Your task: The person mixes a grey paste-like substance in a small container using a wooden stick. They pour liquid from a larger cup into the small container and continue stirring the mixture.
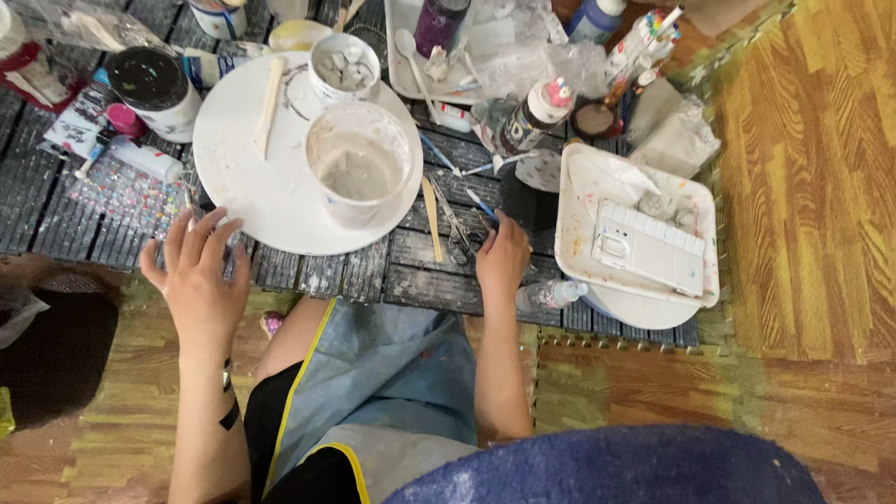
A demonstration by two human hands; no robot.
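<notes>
While the person sits on the floor at the near edge of a dark slatted mat (pixel 411 280), the right hand (pixel 502 257) closes its fingers (pixel 493 227) on a thin blue-tipped brush (pixel 481 203), which slants up and to the left from the grip, over the middle of the mat's near side. Just left of that hand lie metal scissors (pixel 455 224) and a pale wooden stick (pixel 431 219), both flat on the mat.

The left hand (pixel 198 271) rests spread and flat, fingers (pixel 217 227) apart and gripping nothing, at the near rim of a round white board (pixel 271 187). On that board stands a white tub (pixel 359 163) with grey paste inside, a smaller cup (pixel 343 67) holding grey lumps behind it, and a second flat stick (pixel 269 105) lying to the left.

Right of the brush hand sits a white square tray (pixel 581 257) carrying a white ribbed palette box (pixel 651 247); a small clear bottle (pixel 551 295) lies on its side against the tray's near corner. A squeeze bottle with a pink and white cap (pixel 534 114) lies tilted behind the tray. Toward the far left corner of the mat stands a jar with a black lid (pixel 149 84), with a sheet of tiny coloured gems (pixel 126 191) near the left hand. A blue apron with yellow trim (pixel 392 364) covers the person's lap, and wood-patterned foam flooring (pixel 812 187) lies to the right.
</notes>
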